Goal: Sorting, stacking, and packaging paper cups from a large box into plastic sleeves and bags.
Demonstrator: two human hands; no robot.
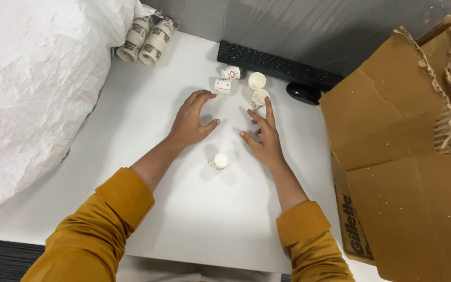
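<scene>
Four small paper cups are grouped toward the far edge of the white tabletop (147, 136), just before a black keyboard (277, 65). One tipped cup (223, 86) lies just beyond the fingertips of the left hand (191, 122), which is spread open with curled fingers and holds nothing. A second tipped cup (230, 72) lies behind it. An open-mouthed cup (259, 98) is met by the index fingertip of the right hand (263, 140), whose fingers are spread and empty; whether it is truly touched cannot be told. Another open cup (257, 80) stands just behind. A single cup (218, 162) sits between the two wrists, nearer the near edge. Two sleeves of stacked cups (147, 39) lie at the far left corner beside a white woven sack (32, 89). A black mouse (303, 93) lies by the keyboard. A torn cardboard box (408, 156) covers the right edge.
</scene>
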